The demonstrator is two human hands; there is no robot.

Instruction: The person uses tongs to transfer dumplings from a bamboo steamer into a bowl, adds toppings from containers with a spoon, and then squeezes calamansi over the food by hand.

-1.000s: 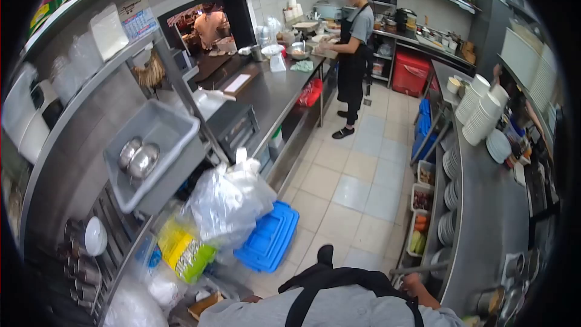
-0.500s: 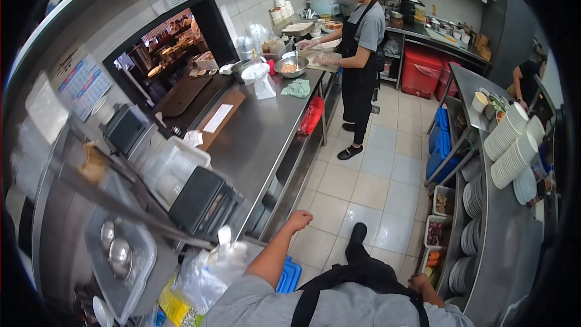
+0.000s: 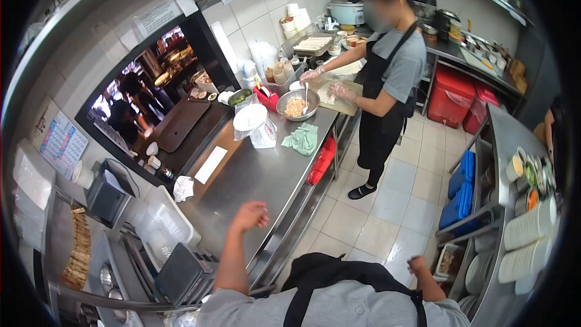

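Observation:
My left hand (image 3: 251, 215) hangs above the steel counter (image 3: 245, 178), fingers loosely curled with nothing visible in them. On my other side, my right hand (image 3: 416, 264) is closed in a loose fist near the shelving with plates, and I see nothing in it. Ahead on the counter are a white kitchen scale (image 3: 263, 137) with a bowl-like white top, a green cloth (image 3: 301, 139), and a metal bowl (image 3: 298, 105) of orange-pink chopped food with a spoon. A co-worker (image 3: 390, 79) in a black apron and clear gloves works over a cutting board (image 3: 339, 98) beside that bowl.
Left of me stand a white plastic basket (image 3: 162, 224) and a dark device (image 3: 178, 272). A pass-through window (image 3: 151, 85) opens in the wall. Along the right, a steel shelf unit carries stacked white bowls (image 3: 529, 227) and blue containers (image 3: 457, 203). Tiled floor (image 3: 369, 230) runs between.
My view has moved forward, nearer the co-worker and the scale. My left hand has gone from over the floor to above the counter; my right hand has risen slightly.

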